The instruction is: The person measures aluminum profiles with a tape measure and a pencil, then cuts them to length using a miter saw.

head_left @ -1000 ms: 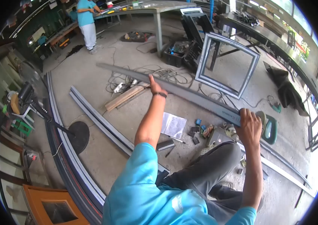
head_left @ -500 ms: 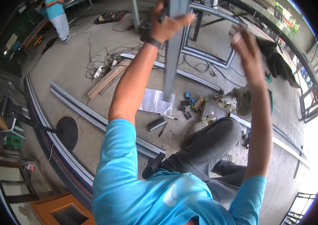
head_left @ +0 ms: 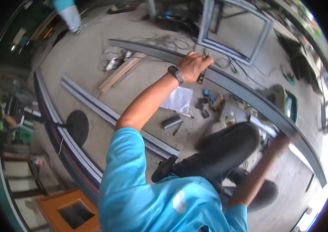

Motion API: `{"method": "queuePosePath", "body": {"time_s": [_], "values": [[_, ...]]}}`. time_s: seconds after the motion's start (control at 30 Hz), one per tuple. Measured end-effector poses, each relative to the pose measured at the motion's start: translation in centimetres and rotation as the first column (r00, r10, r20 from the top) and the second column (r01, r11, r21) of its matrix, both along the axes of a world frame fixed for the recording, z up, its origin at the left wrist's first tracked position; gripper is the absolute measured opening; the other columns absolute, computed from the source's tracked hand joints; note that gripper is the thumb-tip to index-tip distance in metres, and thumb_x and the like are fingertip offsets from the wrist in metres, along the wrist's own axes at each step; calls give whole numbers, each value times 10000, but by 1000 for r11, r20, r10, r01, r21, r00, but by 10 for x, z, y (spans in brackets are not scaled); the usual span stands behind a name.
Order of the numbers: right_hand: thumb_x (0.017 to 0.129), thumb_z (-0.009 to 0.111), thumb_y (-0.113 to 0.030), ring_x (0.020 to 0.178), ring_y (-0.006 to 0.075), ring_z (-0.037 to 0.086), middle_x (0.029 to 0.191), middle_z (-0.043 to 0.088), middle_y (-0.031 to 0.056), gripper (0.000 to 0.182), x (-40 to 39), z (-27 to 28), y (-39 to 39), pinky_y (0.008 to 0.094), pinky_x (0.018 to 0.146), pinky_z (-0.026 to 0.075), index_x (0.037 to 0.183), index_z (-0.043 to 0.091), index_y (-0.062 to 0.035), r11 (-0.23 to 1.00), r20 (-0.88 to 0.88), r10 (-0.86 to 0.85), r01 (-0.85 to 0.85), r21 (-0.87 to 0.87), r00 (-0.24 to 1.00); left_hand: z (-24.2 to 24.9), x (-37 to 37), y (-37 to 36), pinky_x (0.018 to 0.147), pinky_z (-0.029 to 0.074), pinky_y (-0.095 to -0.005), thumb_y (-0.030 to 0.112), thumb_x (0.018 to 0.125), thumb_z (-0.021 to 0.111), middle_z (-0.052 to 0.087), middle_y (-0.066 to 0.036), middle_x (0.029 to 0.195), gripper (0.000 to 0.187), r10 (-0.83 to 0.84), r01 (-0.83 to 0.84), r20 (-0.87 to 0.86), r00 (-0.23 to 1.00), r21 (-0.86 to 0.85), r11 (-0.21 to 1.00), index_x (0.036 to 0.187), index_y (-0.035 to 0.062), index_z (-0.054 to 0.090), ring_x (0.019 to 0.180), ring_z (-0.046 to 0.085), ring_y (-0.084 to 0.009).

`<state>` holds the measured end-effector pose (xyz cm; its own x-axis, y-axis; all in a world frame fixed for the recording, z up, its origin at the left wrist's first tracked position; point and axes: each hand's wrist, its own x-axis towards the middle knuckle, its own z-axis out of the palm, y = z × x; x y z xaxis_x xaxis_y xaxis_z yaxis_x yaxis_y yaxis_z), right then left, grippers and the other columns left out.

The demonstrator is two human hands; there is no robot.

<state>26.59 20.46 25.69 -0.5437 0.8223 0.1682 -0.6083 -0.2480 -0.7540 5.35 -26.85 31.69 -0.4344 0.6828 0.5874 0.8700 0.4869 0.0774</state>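
A long grey metal profile (head_left: 245, 91) stretches across the view, raised over the floor and slanting down to the right. My left hand (head_left: 195, 66), with a dark band at the wrist, is closed around it left of its middle. By the fingers of that hand, a small dark piece with holes (head_left: 201, 76) shows at the profile's lower edge. My right hand (head_left: 282, 144) is smeared by motion at the lower edge of the profile's right part. Below my left hand, a sheet of paper (head_left: 177, 99) lies on the floor.
A miter saw (head_left: 274, 96) stands to the right, partly behind the profile. More metal profiles (head_left: 94, 104) lie at left, near a wooden plank (head_left: 121, 72) and tangled cables. A rectangular frame (head_left: 245, 58) stands at the back. Another person (head_left: 69, 15) is at the far left.
The profile has swung from upright to lying across the view. My left hand has come down with it, and my right hand has dropped to its right part.
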Motion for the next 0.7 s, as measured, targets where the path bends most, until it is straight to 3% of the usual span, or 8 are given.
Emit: {"method": "queuePosePath", "body": {"time_s": [0.07, 0.13, 0.23, 0.27, 0.3, 0.5, 0.6, 0.7], "values": [[1014, 649, -374, 1191, 304, 622, 1280, 661, 168, 494, 10, 25, -75, 455, 1036, 509, 1385, 527, -71, 952, -66, 126, -139, -271, 990, -48, -6, 28, 835, 503, -497, 26, 750, 660, 669, -166, 1045, 416, 48, -31, 122, 991, -138, 990, 1152, 97, 577, 1022, 647, -402], [1019, 643, -402, 1073, 275, 654, 1119, 680, 137, 411, 35, 32, -23, 441, 1000, 520, 1259, 571, -75, 939, 1, -233, 225, -259, 972, -51, -9, 4, 884, 479, -519, 4, 716, 681, 673, -170, 1134, 533, 202, -133, 196, 960, -318, 939, 1235, 83, 588, 1077, 631, -419], [1045, 600, -405, 983, 223, 640, 1092, 671, 115, 386, 80, -2, 55, 395, 929, 538, 1141, 607, -31, 904, 137, -403, 417, -97, 905, -122, -48, -57, 1108, 342, -583, -20, 699, 717, 677, -179, 1235, 816, 339, -216, 248, 907, -417, 883, 1452, 109, 431, 1200, 620, -365], [1086, 530, -343, 1021, 264, 631, 1108, 642, 136, 479, 80, -28, 61, 417, 987, 522, 1434, 427, -30, 878, 205, -426, 458, -143, 881, -146, -52, -64, 1085, 343, -605, -28, 723, 686, 682, -170, 1179, 717, 344, -243, 181, 921, -424, 872, 1382, 114, 440, 1170, 630, -376], [1087, 520, -377, 1014, 264, 633, 1136, 640, 141, 490, 70, -68, 60, 416, 980, 526, 1408, 447, -14, 848, 173, -460, 488, -206, 871, -144, -40, -50, 1057, 351, -608, -32, 734, 668, 678, -157, 1121, 593, 389, -224, 234, 891, -517, 826, 1268, 117, 458, 1114, 641, -386], [988, 612, -558, 1185, 338, 588, 1342, 555, 147, 732, 11, -208, -54, 570, 1044, 443, 1463, 414, -37, 867, 556, 97, 204, -454, 825, -203, -1, 24, 990, 400, -536, 11, 717, 715, 686, -171, 1041, 508, 367, -42, 387, 846, -637, 770, 1155, 119, 481, 1093, 646, -379], [988, 473, -694, 1138, 355, 654, 1145, 701, 229, 869, -4, -238, -87, 453, 1021, 472, 1411, 512, 65, 953, 864, 291, -201, -226, 411, -240, -6, 13, 1029, 392, -579, 2, 727, 729, 692, -147, 1110, 541, 510, -88, 393, 765, -722, 687, 1189, 120, 475, 1161, 634, -363], [1017, 500, -624, 1111, 341, 690, 1258, 676, 244, 792, -38, -333, -107, 436, 972, 520, 1325, 572, 103, 772, 664, 632, -402, -493, 399, -271, -24, -18, 1117, 344, -634, 64, 757, 787, 651, -131, 1262, 614, 697, -185, 323, 640, -816, 548, 1266, 127, 449, 1252, 602, -320]]}}
